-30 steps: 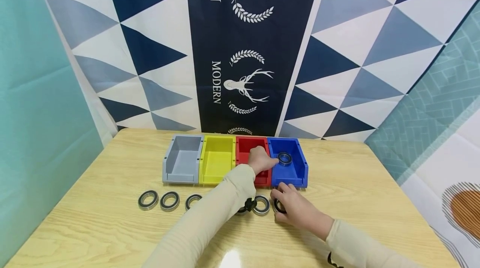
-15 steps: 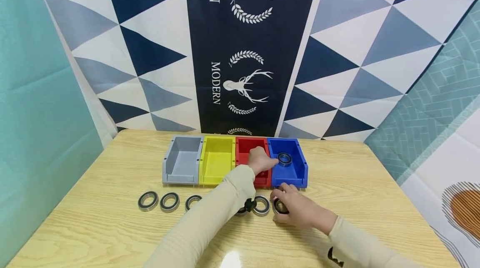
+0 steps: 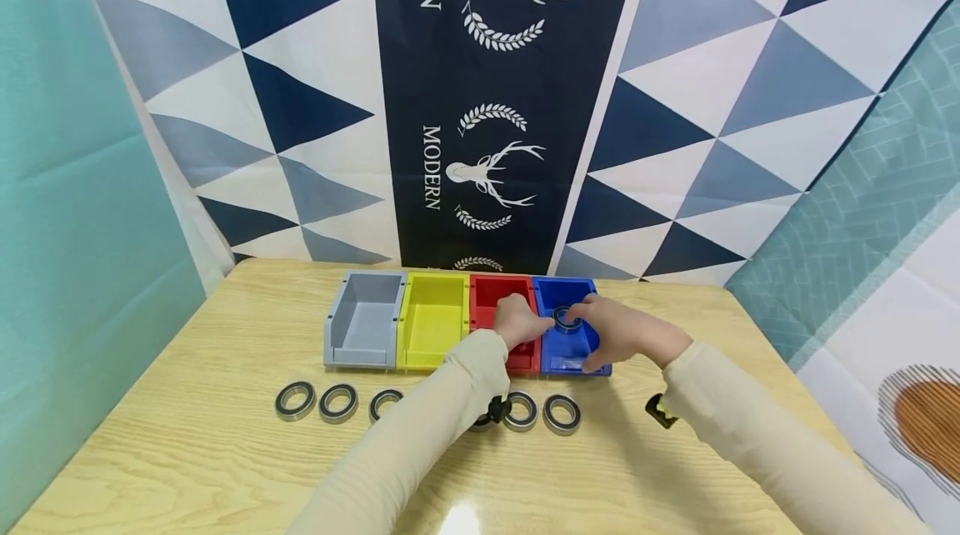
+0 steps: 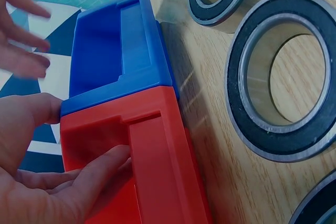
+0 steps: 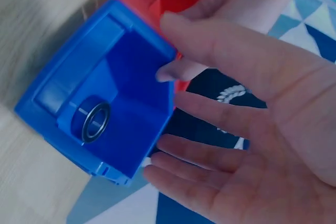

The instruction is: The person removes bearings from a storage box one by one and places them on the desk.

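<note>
My left hand point(image 3: 517, 322) is at the red bin point(image 4: 157, 156), its fingers inside and its thumb over the wall beside the blue bin point(image 5: 79, 77). It seems to grip that shared wall. Above the blue bin, my right hand point(image 3: 618, 331) has its fingers spread apart and holds nothing. A ball bearing point(image 5: 96, 121) with a black seal lies in the blue bin, apart from the right fingers in the right wrist view. Another bearing point(image 3: 562, 415) lies on the table at the right end of a row, just in front of the blue bin.
A yellow bin point(image 3: 433, 322) and a grey bin point(image 3: 367, 322) continue the row leftward. More bearings, such as a bearing point(image 3: 296, 401) at the far left, line the wooden table point(image 3: 187, 452); the left sleeve hides part of the row. Patterned cloth point(image 3: 480, 102) hangs behind.
My right hand has left the rightmost bearing on the table and moved up and forward over the blue bin. That bearing stays on the table. My left hand has hardly moved.
</note>
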Available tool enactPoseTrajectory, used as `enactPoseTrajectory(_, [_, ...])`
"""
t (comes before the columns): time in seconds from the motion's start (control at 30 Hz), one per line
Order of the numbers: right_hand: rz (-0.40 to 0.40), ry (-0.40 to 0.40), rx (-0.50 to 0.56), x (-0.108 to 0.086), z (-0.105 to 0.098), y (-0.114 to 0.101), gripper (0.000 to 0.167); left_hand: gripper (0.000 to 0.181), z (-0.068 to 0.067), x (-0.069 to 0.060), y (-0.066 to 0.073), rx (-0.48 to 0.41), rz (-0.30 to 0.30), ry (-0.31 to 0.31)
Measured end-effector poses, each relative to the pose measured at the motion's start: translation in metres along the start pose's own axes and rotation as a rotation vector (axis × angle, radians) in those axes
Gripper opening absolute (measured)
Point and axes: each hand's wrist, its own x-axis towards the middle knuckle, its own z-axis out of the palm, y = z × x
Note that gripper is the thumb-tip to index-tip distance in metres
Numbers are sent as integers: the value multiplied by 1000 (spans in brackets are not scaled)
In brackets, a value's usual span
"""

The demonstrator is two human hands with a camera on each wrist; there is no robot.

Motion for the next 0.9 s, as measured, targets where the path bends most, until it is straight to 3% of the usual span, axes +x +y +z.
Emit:
enactPoseTrajectory(0.23, [69, 44, -39, 36, 5, 17, 48, 35, 1, -2, 2, 18, 17, 17])
enactPoseTrajectory(0.53, [250, -120, -14, 78, 14, 29, 52, 33, -1, 1, -1, 42, 39, 29])
enactPoseTrajectory(0.73, [315, -130, -34, 91, 22, 36, 54, 35, 1, 1, -1, 36, 29, 22])
enactPoseTrajectory(0.9, [300, -133, -41, 95, 24, 39, 54, 35, 2, 1, -1, 37, 31, 20])
